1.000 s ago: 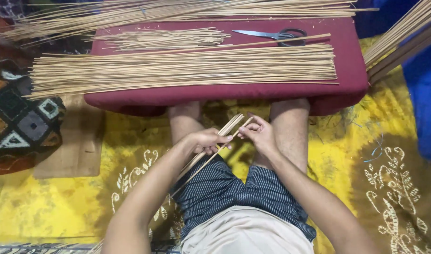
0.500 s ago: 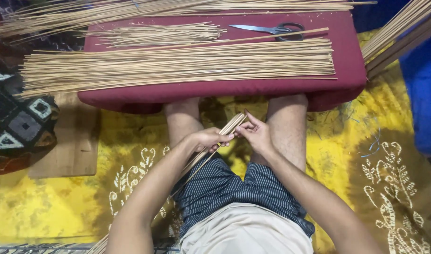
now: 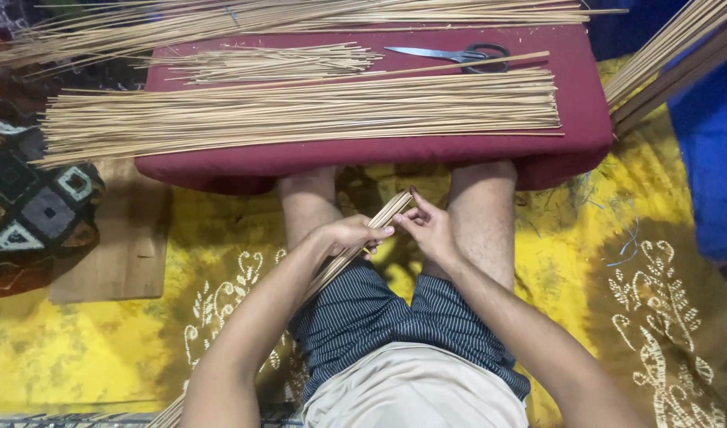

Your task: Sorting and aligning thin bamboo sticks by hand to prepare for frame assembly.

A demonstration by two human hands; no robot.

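Observation:
I sit on the floor with my legs under a dark red cushioned bench [image 3: 570, 150]. My left hand [image 3: 349, 235] is closed around a small bundle of thin bamboo sticks [image 3: 341, 258] that slants from my left side up to between my knees. My right hand [image 3: 428, 226] pinches the top ends of the same bundle with its fingertips. A wide flat layer of long sticks [image 3: 300, 115] lies across the bench, and a smaller loose pile of sticks [image 3: 276, 62] lies behind it.
Scissors [image 3: 459, 54] lie at the bench's back right. More long sticks [image 3: 300, 17] stretch along the far edge, and another bunch [image 3: 673, 55] leans at the right. A yellow patterned cloth [image 3: 609, 261] covers the floor. A wooden board [image 3: 114, 246] and patterned cushion [image 3: 30, 206] lie at left.
The view has drifted slightly. Both hands stay on the stick bundle, with the right fingers shifting a little at its top ends.

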